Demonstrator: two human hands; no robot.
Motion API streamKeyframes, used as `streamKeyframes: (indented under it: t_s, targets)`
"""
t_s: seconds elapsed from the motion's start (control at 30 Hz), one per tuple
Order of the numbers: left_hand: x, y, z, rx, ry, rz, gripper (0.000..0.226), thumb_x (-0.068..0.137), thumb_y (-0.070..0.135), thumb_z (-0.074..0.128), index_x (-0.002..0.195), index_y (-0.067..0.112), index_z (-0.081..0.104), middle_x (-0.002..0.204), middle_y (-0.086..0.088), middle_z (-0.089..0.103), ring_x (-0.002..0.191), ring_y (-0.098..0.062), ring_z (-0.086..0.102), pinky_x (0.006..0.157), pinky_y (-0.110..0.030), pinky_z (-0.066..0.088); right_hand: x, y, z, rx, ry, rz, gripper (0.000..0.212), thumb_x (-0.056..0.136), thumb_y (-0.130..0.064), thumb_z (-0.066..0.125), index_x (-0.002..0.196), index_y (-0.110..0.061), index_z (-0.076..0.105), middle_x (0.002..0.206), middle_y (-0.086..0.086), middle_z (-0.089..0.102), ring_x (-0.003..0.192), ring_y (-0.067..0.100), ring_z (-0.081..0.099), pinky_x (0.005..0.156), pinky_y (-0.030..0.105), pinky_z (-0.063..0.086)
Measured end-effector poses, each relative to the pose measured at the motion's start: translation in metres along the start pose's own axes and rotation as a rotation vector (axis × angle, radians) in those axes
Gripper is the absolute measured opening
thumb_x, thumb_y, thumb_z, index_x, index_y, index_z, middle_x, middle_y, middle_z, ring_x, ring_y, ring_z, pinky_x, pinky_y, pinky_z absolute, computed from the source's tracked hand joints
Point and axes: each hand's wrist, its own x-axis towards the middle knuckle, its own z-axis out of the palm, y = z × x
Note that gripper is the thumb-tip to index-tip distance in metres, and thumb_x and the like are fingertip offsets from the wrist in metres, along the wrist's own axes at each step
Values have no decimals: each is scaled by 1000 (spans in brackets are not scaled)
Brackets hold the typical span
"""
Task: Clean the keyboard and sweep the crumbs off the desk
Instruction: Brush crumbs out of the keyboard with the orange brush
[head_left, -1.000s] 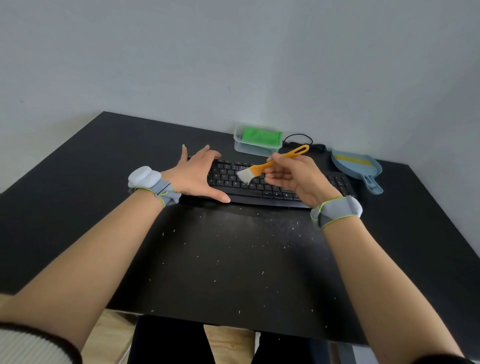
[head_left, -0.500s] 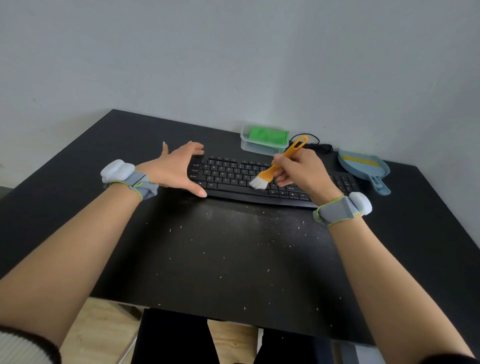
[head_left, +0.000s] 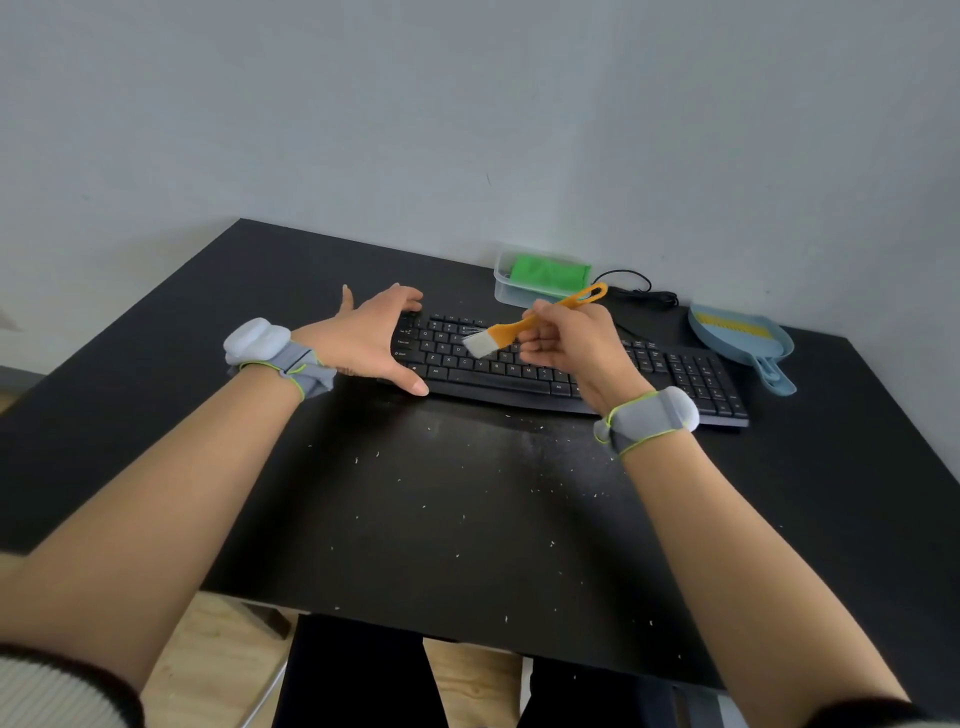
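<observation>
A black keyboard (head_left: 675, 371) lies across the back of the black desk (head_left: 156, 364). My right hand (head_left: 576, 348) grips an orange brush (head_left: 524, 325) by its handle, white bristles pointing down-left just over the left-middle keys. My left hand (head_left: 371, 340) clasps the keyboard's left end, thumb on the front edge and fingers over the back edge. Small white crumbs (head_left: 457, 514) are scattered over the desk in front of the keyboard.
A blue dustpan (head_left: 743, 340) lies at the back right beside the keyboard. A clear box with a green cloth (head_left: 545, 273) stands against the wall, a black cable (head_left: 631, 291) beside it. The desk's front edge is close to my lap.
The brush swept right along the keys, then came back left and lifted slightly. My left hand slid to the keyboard's left end and stays there.
</observation>
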Motion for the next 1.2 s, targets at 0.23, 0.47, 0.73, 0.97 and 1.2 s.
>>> streamKeyframes:
  t_s: [0.23,0.47,0.73,0.97,1.2]
  targets:
    - [-7,-12,-3,-54,20,-12,123,62,53,87,153,20,12,160,4,26,149,-19,18,116,-56,-19,1,-5,-18,-482,94,-157,28,98,-24,55,89,-3,70,67,6,69,55,16,62,58,31,58]
    - [-6,-13,-5,-58,14,-23,122,63,52,87,153,20,12,158,5,30,149,-22,19,116,-55,-20,1,5,3,-512,119,-189,31,99,-25,55,94,3,69,72,10,73,54,13,68,56,27,60]
    - [-6,-16,-4,-39,16,-6,121,62,58,86,152,19,14,158,5,30,148,-20,22,115,-57,-19,3,13,36,-328,69,-103,32,101,-22,53,97,6,68,73,13,72,57,17,69,61,33,62]
    - [-8,-16,-5,-53,10,-11,119,63,57,86,151,19,15,157,4,31,148,-21,23,115,-57,-20,2,3,47,121,-35,74,22,102,-14,50,93,2,63,73,17,66,60,23,65,57,31,61]
    - [-9,-17,-4,-83,20,-15,118,63,55,86,151,20,15,157,6,30,148,-21,21,116,-55,-20,7,-1,26,-318,50,-99,27,99,-19,53,91,2,67,66,8,68,54,17,63,55,30,59]
